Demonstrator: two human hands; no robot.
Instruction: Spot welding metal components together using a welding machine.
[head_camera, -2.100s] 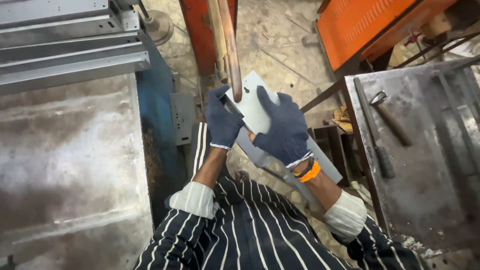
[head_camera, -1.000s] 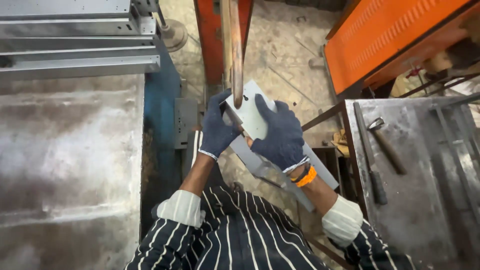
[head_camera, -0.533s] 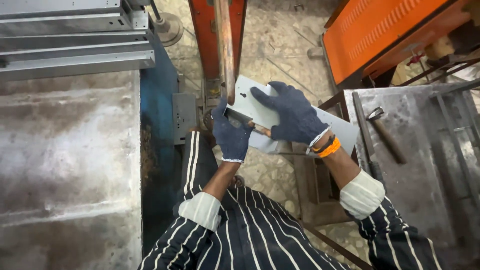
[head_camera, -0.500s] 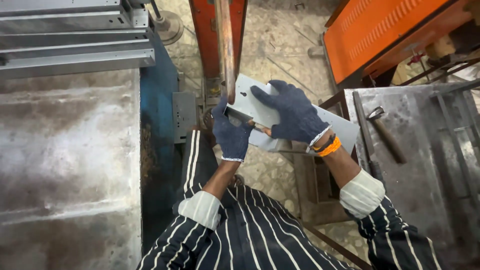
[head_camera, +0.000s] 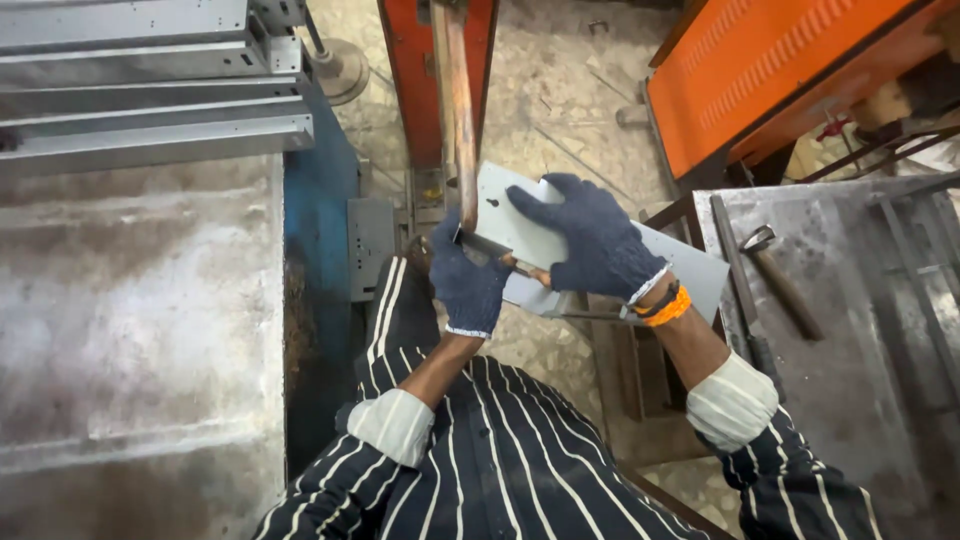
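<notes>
A flat grey sheet-metal piece (head_camera: 690, 275) with a small hole near one end lies slanted in front of me, its left end against a worn upright metal bar (head_camera: 457, 110) on an orange machine post (head_camera: 412, 70). My right hand (head_camera: 592, 243), in a dark blue knit glove, lies spread on top of the sheet and grips it. My left hand (head_camera: 466, 280), gloved the same, clasps the sheet's lower left edge right beside the bar. An orange band sits on my right wrist.
A large scuffed steel table (head_camera: 130, 330) fills the left, with stacked grey metal channels (head_camera: 150, 100) behind it. A steel bench (head_camera: 860, 330) on the right carries a hammer (head_camera: 775, 275). An orange machine cover (head_camera: 800, 70) stands at the top right over a speckled floor.
The sheet has swung from a steep slant to nearly level and shifted right. Both hands stayed on it, the right hand sliding along its top.
</notes>
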